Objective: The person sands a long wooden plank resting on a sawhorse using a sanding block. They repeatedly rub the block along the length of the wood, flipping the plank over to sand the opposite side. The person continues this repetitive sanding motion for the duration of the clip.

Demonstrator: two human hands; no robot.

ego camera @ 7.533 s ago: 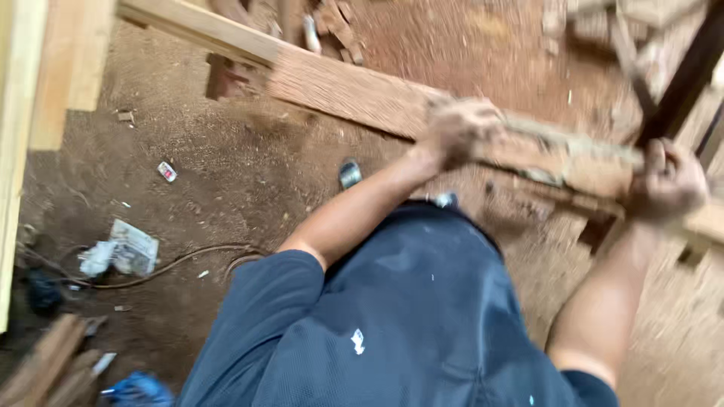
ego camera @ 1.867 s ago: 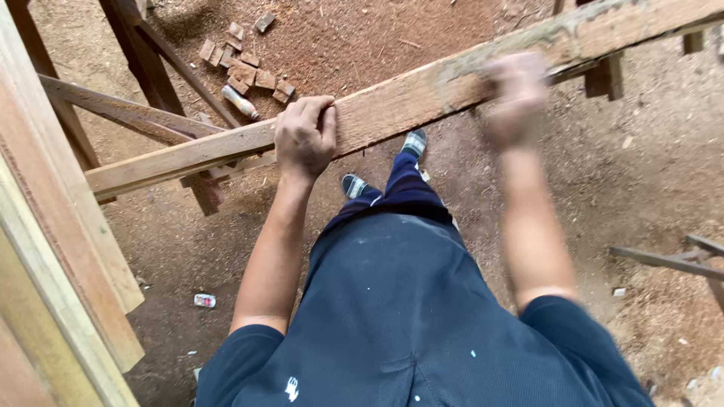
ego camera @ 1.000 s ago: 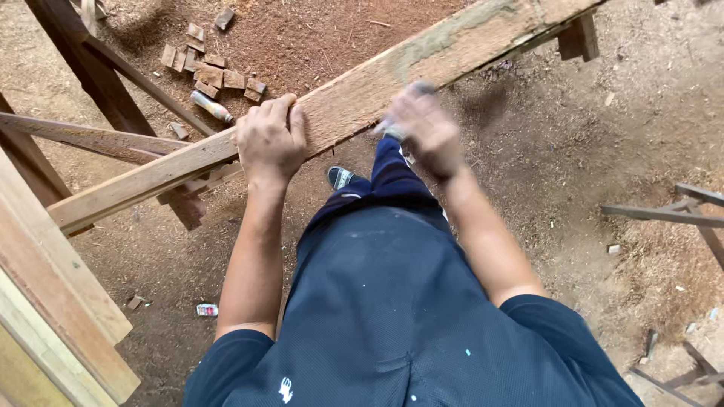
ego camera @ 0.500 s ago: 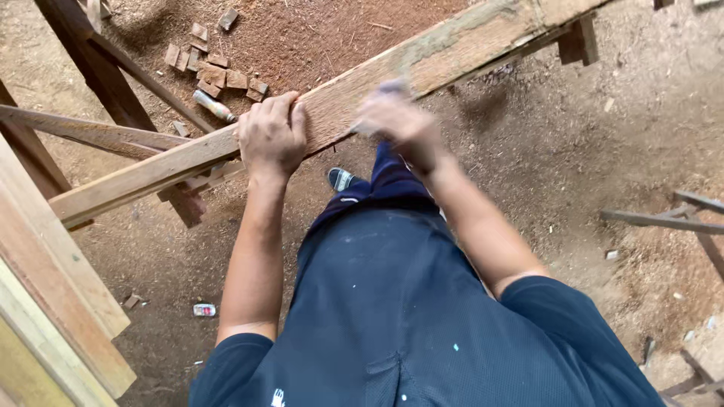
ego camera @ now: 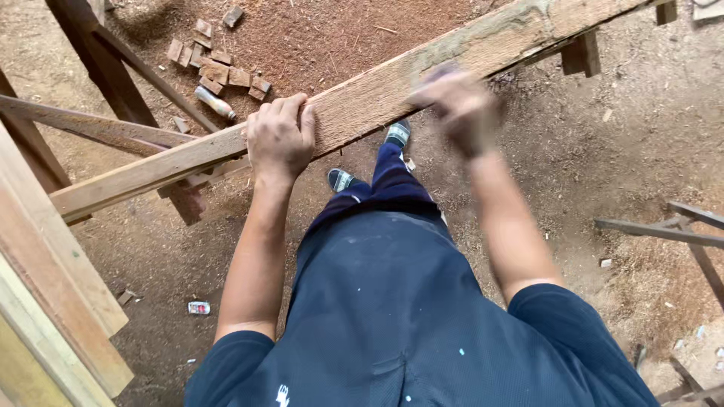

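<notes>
View from above of a person in a dark navy, paint-flecked shirt [ego camera: 400,316] standing over a long, rough, pale brown wooden plank [ego camera: 362,98] that runs diagonally from lower left to upper right. The left hand [ego camera: 280,139] lies palm-down on the plank's near edge, its fingers [ego camera: 290,105] curled over the top face and closed around the board. The right hand [ego camera: 460,105] is blurred by motion just to the right of the left hand, over the same plank; whether it is clenched or spread, and whether it holds anything, cannot be told. Below the plank, between the two forearms, dark blue trouser legs end in dark slip-on shoes with pale stripes [ego camera: 341,179] on reddish sawdust-covered ground [ego camera: 603,151]. Beyond the left hand, a small heap of short reddish wood offcuts [ego camera: 215,68] lies beside a pale cylindrical bottle [ego camera: 215,103]. Left of the left hand, dark brown slanted timber supports [ego camera: 105,60] cross beneath the plank, and stacked pale boards [ego camera: 45,301] fill the left margin. Well right of the right hand, thin grey wooden battens [ego camera: 664,230] lie on the ground.
</notes>
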